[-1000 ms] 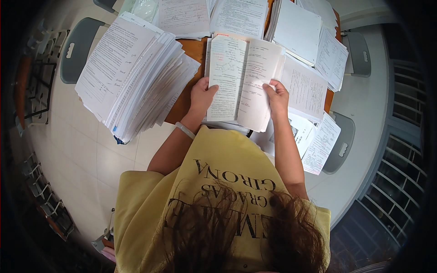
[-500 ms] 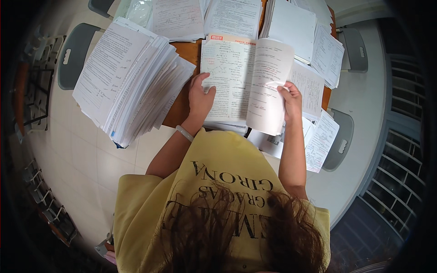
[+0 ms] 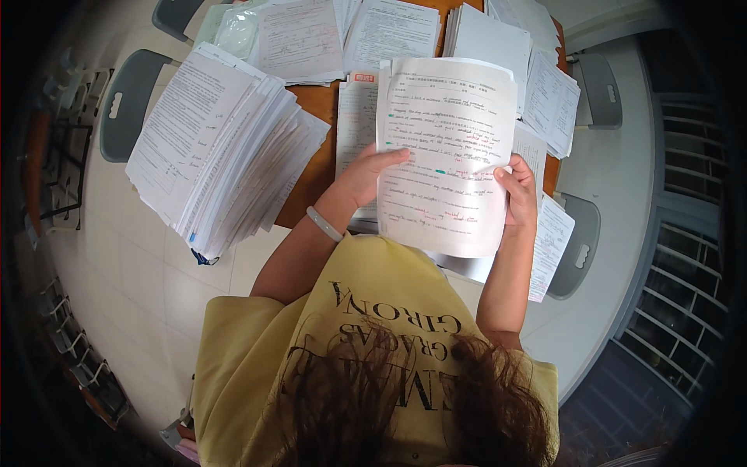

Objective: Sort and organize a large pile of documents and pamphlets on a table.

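Observation:
Between my two hands is a worksheet with printed lines, black handwriting, red marks and a few green highlights. My left hand grips its left edge, thumb on top and fingers behind. On the right edge, my right hand pinches the paper the same way. Other sheets seem to lie behind it, but how many I cannot tell. Partly covered by the worksheet, a printed newspaper-like sheet with a red heading lies on the wooden table.
A tall, leaning stack of papers stands at the left. Further piles and loose sheets cover the table's far side. Grey chairs are at the left and right. A clear plastic bag lies far left.
The worksheet has moved from the right to in front of me, now facing up flat. My left hand has left the newspaper-like sheet and taken hold of the worksheet's left edge.

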`<state>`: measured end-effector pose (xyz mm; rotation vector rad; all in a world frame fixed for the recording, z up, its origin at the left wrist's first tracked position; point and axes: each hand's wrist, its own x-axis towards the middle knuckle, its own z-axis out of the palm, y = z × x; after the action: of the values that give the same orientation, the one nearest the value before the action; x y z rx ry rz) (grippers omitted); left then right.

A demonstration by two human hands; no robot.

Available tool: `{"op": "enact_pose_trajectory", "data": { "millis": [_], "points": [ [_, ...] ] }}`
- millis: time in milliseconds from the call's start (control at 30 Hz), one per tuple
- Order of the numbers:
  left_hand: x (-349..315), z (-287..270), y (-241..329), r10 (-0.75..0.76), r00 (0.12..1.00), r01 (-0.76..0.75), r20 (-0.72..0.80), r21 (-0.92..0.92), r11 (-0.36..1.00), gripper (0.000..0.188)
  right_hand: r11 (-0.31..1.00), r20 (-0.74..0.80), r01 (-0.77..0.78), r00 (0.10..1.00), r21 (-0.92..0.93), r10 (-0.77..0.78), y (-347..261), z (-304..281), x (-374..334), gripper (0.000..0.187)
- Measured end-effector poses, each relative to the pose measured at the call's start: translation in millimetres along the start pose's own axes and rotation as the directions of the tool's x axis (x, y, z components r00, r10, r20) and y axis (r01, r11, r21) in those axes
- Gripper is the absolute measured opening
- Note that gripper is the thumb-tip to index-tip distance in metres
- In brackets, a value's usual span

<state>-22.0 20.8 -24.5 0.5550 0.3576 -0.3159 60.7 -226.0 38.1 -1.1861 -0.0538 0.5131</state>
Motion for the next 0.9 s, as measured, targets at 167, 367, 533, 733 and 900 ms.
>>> {"op": "enact_pose_trajectory", "data": {
  "millis": [167,367,533,733,900],
  "points": [
    [-11.8,4.0,13.7,0.127,0.992,-0.12,-0.022,0.201,0.972,0.034,0.981,-0.047,-0.024,0.999,-0.191,0.016,10.4,-3.3,1.5,0.013],
    [-19.0,-2.4,13.8,0.157,0.987,-0.146,-0.033,0.228,0.963,0.033,0.981,-0.065,-0.016,0.998,-0.194,0.003,14.9,3.9,5.3,0.01],
    [-22.6,-5.7,12.1,0.179,0.984,-0.171,-0.014,0.218,0.961,0.033,0.964,-0.101,-0.013,0.995,-0.265,-0.014,16.8,11.8,4.6,0.008],
    [-25.5,-6.9,12.6,0.178,0.984,-0.173,0.002,0.226,0.959,0.032,0.961,-0.131,-0.006,0.991,-0.275,-0.031,20.7,14.6,4.0,0.008],
    [-27.2,-5.8,12.5,0.181,0.984,-0.175,-0.003,0.228,0.958,0.032,0.956,-0.14,-0.005,0.989,-0.294,-0.038,21.7,14.6,4.8,0.007]
  ]
}}
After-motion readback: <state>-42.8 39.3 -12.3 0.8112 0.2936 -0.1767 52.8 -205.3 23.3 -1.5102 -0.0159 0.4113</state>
